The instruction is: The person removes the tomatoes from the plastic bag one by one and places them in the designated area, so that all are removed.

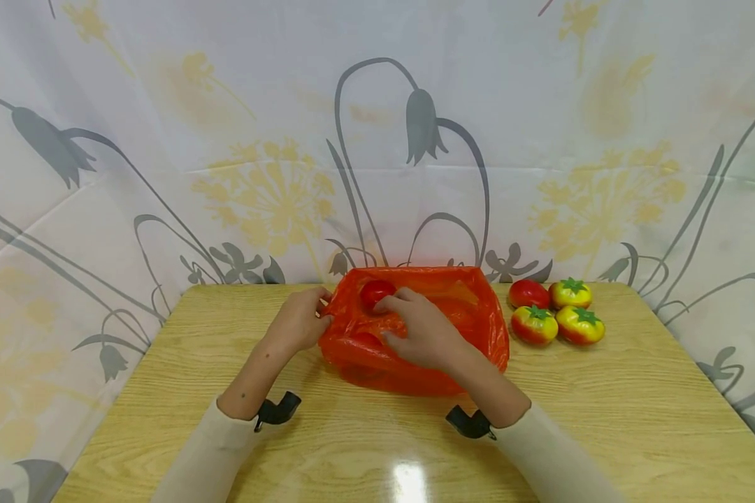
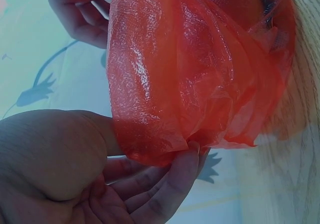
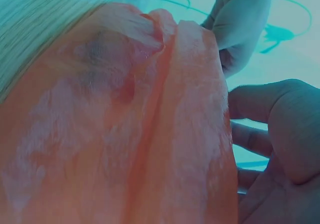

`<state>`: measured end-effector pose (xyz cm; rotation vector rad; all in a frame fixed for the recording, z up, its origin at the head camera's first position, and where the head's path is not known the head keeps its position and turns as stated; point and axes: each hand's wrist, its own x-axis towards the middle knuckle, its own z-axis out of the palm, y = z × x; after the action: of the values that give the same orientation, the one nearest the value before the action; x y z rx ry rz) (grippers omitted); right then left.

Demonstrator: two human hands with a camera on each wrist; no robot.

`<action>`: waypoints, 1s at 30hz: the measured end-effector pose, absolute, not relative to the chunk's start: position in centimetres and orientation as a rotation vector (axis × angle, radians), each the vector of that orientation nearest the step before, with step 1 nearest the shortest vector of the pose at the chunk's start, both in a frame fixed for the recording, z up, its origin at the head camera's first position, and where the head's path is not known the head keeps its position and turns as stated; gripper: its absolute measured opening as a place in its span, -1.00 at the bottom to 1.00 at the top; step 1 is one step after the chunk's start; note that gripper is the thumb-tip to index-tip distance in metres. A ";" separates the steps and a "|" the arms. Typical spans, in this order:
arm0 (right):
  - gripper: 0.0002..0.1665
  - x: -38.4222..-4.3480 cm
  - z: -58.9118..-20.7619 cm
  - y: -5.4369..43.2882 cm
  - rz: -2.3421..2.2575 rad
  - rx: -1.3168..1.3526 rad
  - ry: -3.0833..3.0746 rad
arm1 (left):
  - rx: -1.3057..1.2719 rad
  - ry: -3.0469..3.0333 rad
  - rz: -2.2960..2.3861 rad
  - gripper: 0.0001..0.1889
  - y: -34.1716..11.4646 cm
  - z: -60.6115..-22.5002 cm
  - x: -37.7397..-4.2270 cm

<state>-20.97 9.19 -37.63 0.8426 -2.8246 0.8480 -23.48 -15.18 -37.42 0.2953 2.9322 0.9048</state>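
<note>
Hanging cloth point(image 1: 377, 140): pale, printed with grey and yellow flowers, behind the bag and out past both its sides.
Table point(image 1: 352, 436): light wood, under the bag, with a bright patch of shine in front of it.
Bag point(image 1: 396, 377): thin red plastic on the far part of the table, mouth open upward.
Left sleeve point(image 1: 207, 447) and right sleeve point(image 1: 554, 454): cream, in front of the bag.
Right hand point(image 1: 424, 332): over the bag's mouth, thumb and forefinger spread apart with nothing seen between them; plastic hides the other fingertips in the right wrist view.
Left hand point(image 1: 298, 321): at the bag's left end, thumb and fingers pinching its edge.
Fruits right of the bag: a close group of four, with a plain red one point(image 1: 528, 295) and a leafy yellow one point(image 1: 570, 295) behind two leafy yellow-red ones point(image 1: 557, 325).
Red fruit point(image 1: 376, 293): inside the bag, toward its left end, just beside the right forefinger; whether they touch, I cannot tell.
Wrist cameras point(image 1: 278, 409): black, one on each wrist, in front of the bag.
</note>
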 end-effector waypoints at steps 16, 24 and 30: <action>-0.66 -21.9 -38.6 7.3 0.747 1.037 -2.889 | 0.307 2.930 0.931 -0.68 -15.2 -37.7 -23.6; -0.47 -21.8 -39.2 6.8 0.702 1.213 -2.906 | 0.311 2.931 0.926 -0.68 -15.3 -37.7 -23.6; -0.41 -21.9 -39.3 6.9 0.619 1.368 -2.896 | 0.314 2.944 0.901 -0.69 -15.4 -37.6 -23.6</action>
<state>-21.86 6.87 -39.35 1.3679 -2.8955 0.6186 -23.63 -15.38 -37.55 0.3142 2.9438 0.9008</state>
